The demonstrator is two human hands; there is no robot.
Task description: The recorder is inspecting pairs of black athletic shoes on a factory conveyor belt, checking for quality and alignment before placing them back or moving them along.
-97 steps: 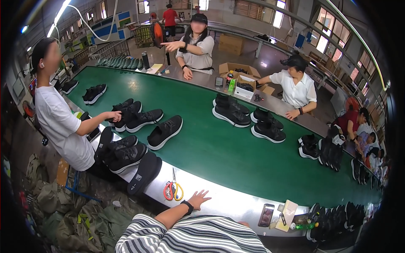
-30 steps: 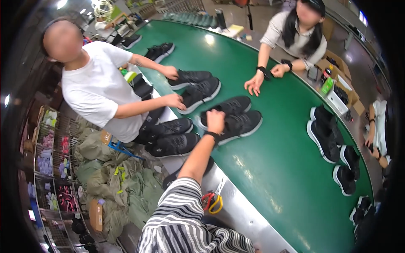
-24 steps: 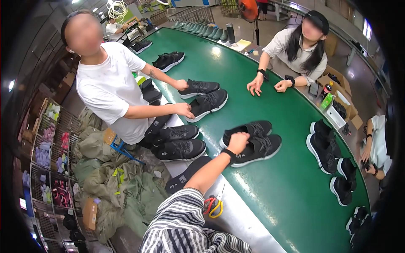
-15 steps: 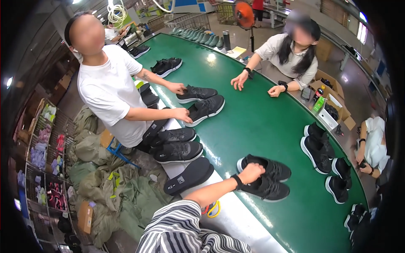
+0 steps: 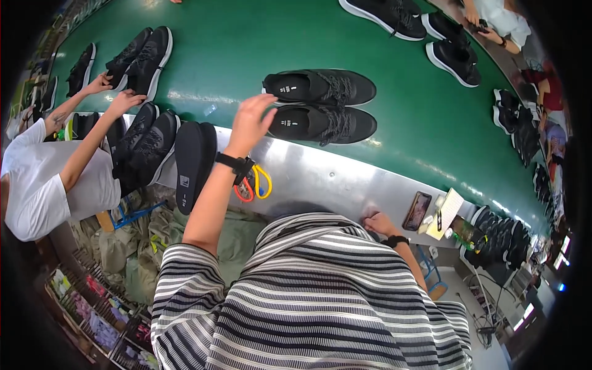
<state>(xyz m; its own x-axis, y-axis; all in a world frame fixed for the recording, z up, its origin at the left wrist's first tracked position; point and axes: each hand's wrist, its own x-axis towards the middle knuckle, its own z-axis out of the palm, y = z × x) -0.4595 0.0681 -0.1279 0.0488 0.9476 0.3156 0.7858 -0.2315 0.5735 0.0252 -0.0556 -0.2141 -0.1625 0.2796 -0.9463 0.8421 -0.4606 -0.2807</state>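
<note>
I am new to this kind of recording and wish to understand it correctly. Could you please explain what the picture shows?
There is no robot here: a person in a striped top works with two bare hands. The picture comes from the left one of two fisheye cameras worn on the head, looking down; its wide lens bends straight edges.

The left hand is open at the heels of a pair of black shoes, side by side on a green surface; it does not seem to grip them. The right hand is at the near edge of a metal strip; whether it holds anything, I cannot tell.

On the strip lie partly hidden scissors, a phone and a notepad. At the left, a co-worker's hands are at other black shoes.
</note>
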